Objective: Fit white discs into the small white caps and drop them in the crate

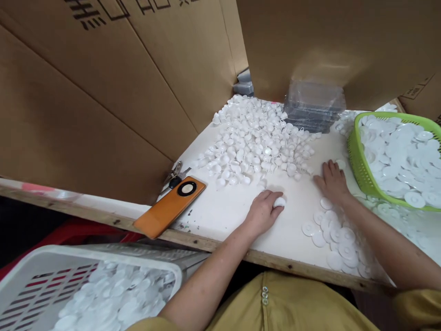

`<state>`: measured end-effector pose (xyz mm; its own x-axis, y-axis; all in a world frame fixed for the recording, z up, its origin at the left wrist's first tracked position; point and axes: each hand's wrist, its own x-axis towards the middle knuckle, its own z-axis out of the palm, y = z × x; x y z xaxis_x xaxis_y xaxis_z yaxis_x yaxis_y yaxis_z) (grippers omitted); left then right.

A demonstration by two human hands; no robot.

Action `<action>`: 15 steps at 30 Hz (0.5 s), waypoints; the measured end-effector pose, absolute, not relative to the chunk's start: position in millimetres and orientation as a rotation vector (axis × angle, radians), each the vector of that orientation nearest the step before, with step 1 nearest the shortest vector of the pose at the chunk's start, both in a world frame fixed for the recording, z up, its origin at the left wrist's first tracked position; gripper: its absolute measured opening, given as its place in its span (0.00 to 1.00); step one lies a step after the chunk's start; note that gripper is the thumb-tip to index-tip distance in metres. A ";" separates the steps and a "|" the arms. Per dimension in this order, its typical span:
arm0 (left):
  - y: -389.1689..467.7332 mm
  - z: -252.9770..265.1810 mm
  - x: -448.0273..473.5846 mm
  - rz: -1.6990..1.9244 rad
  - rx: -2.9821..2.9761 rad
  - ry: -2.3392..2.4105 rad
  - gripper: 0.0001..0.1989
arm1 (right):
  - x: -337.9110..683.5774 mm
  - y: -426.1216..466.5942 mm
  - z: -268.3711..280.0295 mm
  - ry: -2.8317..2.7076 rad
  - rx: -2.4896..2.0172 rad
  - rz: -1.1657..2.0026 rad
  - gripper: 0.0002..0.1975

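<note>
Near the table's front, my left hand (263,213) is closed, thumb and fingers pinching a small round white plastic cap (279,202). My right hand (332,182) lies farther right with its fingers spread flat over the white tabletop (220,211). Just beyond those fingertips is a single flat white disc (340,163). A loose pile of white discs (339,241) lies below my right wrist, partly under the forearm. Beyond both hands spreads a large heap of small white caps (255,142).
A green basket (360,161) full of white discs stands at the right. An orange phone (168,209) and keys (175,177) lie at the left edge. Cardboard walls (113,101) enclose the back and left. Below is a white crate (177,271) of white pieces. Clear plastic packs (313,108) lean behind.
</note>
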<state>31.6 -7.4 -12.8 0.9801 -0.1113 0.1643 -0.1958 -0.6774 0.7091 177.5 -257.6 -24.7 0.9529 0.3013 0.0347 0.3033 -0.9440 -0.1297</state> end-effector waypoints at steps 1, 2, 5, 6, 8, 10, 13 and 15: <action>-7.8 -11.5 30.8 0.144 2.318 -0.199 0.16 | 157.7 -260.1 -24.7 -0.525 -2.946 -0.008 0.35; -8.0 -10.3 29.9 0.152 2.322 -0.201 0.15 | 138.7 -262.6 -24.0 -0.574 -2.913 0.003 0.34; -7.5 -7.6 26.7 0.143 2.356 -0.266 0.11 | 94.2 -268.8 -17.1 -0.703 -2.774 0.016 0.32; -7.0 -7.3 25.8 0.123 2.364 -0.289 0.10 | 85.3 -269.9 -13.2 -0.724 -2.717 0.013 0.30; -5.9 -7.0 24.1 0.087 2.348 -0.294 0.10 | 77.2 -270.4 -4.3 -0.700 -2.601 -0.027 0.26; -5.9 -6.0 22.3 0.082 2.278 -0.224 0.10 | 80.7 -268.7 3.6 -0.632 -2.507 -0.114 0.21; -5.9 2.7 16.4 0.057 2.118 -0.038 0.12 | 101.0 -263.6 9.6 -0.611 -2.459 -0.277 0.15; 1.8 15.7 6.6 0.049 2.039 0.075 0.14 | 119.5 -258.6 9.3 -0.669 -2.488 -0.364 0.14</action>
